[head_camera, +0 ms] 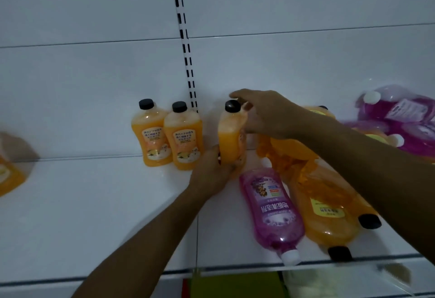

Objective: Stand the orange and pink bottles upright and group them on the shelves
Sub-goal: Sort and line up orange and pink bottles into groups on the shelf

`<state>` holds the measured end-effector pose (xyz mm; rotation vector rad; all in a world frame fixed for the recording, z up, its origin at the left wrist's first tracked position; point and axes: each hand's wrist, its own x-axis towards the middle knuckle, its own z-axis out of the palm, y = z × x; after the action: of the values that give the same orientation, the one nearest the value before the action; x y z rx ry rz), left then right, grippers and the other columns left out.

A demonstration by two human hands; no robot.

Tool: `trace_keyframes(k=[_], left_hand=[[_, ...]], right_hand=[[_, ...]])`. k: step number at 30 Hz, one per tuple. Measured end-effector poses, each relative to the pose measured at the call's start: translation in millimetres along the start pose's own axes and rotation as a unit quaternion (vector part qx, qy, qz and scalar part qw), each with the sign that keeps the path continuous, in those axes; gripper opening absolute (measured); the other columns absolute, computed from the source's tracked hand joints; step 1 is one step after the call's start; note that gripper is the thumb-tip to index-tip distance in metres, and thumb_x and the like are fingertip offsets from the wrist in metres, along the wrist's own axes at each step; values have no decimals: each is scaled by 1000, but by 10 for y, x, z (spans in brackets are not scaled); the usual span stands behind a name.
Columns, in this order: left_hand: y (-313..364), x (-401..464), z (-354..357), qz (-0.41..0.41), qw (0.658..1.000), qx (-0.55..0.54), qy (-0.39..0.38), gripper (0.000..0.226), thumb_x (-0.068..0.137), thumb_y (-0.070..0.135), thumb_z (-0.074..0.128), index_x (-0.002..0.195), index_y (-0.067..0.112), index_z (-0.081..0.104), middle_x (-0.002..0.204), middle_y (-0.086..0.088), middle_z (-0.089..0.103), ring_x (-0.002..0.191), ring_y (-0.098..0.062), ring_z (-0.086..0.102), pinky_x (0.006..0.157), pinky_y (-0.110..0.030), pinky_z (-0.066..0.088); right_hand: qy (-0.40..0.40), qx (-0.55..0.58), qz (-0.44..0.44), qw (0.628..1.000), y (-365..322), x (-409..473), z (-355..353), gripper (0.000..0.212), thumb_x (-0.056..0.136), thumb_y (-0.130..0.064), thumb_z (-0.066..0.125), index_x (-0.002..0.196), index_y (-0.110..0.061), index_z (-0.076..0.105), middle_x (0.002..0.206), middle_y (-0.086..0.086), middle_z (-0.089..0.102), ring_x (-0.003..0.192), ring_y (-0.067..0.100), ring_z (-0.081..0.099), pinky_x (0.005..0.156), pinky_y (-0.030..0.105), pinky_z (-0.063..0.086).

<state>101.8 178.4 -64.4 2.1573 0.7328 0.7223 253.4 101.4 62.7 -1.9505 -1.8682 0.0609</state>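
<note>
1. At the far left edge of the white shelf (82, 203), part of an orange bottle (9, 175) shows, blurred and cut off by the frame.
2. Two orange bottles with black caps stand upright side by side, touching, against the back panel: the first (151, 135) and the second (183, 139).
3. Just right of that pair, a third orange bottle (229, 137) is upright, held by both hands.
4. The left hand (213, 173) wraps closed around the base of this bottle from below.
5. The right hand (263, 114) is curled against its upper side near the black cap, fingers (237, 95) arched over the top.
6. A pink bottle (270, 208) lies on its side, white cap toward the shelf's front edge.
7. Beside it, touching, large orange bottles (329, 217) lie flat, black caps forward.
8. At the far right, blurred pink bottles (404, 114) lie in a heap near the back.
</note>
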Motion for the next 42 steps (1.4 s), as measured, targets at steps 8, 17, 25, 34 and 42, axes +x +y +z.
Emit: trace_keyframes(k=[8,17,25,34,42], left_hand=[[-292,-572,-787,-47,994,-99,18,59,84,17,73,135,20,43,121,5,63,108,-11,63,88,-34,56],[-601,-883,-1366,-54,989,-131,34,39,87,1,65,123,12,58,120,-5,65,103,-13,67,78,-17,53],[-837,-740,-1365,-80,987,-130,57,39,88,9,67,124,17,57,117,5,67,104,-14,67,83,-28,57],[-716,-1008,-1144,-30,965,65,252,32,77,19,79,67,13,49,61,2,53,59,-14,51,52,-16,39],[-224,-772,-412,69,994,74,39,25,85,29,70,107,25,58,96,14,61,87,0,60,66,-15,48]], right_hand=[[-15,5,-131,991,-777,171,224,66,72,-36,81,126,-19,49,113,-4,51,99,10,47,82,22,35],[-6,43,-130,991,-1285,401,657,58,73,-39,79,116,-14,48,107,-1,54,91,16,53,79,32,47],[14,35,-79,996,-1249,556,830,67,78,-42,74,129,-12,43,121,3,54,99,16,51,80,29,43],[38,39,-49,997,-888,322,641,57,86,-40,66,134,-18,43,126,1,53,111,18,52,94,39,48],[-28,-9,-20,999,-302,-313,415,47,90,-40,60,130,-17,49,126,4,57,110,15,53,91,29,45]])
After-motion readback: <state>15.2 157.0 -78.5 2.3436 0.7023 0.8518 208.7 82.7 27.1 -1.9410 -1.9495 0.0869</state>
